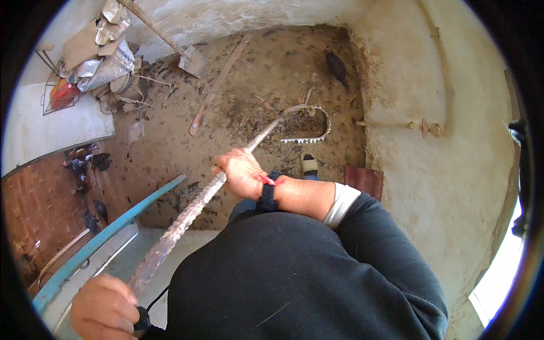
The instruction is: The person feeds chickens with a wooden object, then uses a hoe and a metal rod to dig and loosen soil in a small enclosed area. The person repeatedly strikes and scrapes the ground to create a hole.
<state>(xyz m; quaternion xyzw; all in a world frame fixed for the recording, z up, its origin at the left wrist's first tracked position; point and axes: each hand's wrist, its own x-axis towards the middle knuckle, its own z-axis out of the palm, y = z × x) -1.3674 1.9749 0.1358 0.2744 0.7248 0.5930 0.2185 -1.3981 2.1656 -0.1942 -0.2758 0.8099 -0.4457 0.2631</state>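
A long, rough wooden pole [178, 225] runs diagonally in front of my body. My left hand [104, 308] grips its upper end at the lower left. Farther down, my right hand [240, 170] is closed around the middle of the pole, with a red string and a dark band at the wrist. The pole's far end meets a curved rake-like head [328, 123] with short white teeth, which rests on or just over the dirt floor [250, 97]. Loose dark litter [304, 125] lies inside its curve.
A shovel [193, 61] leans at the back wall. A wooden plank [221, 80] lies on the floor near stacked sacks [108, 63]. Dark birds [78, 165] stand by the brick paving [38, 191]. A blue rail [110, 236] crosses the left; a valved pipe [425, 127] sits on the right wall.
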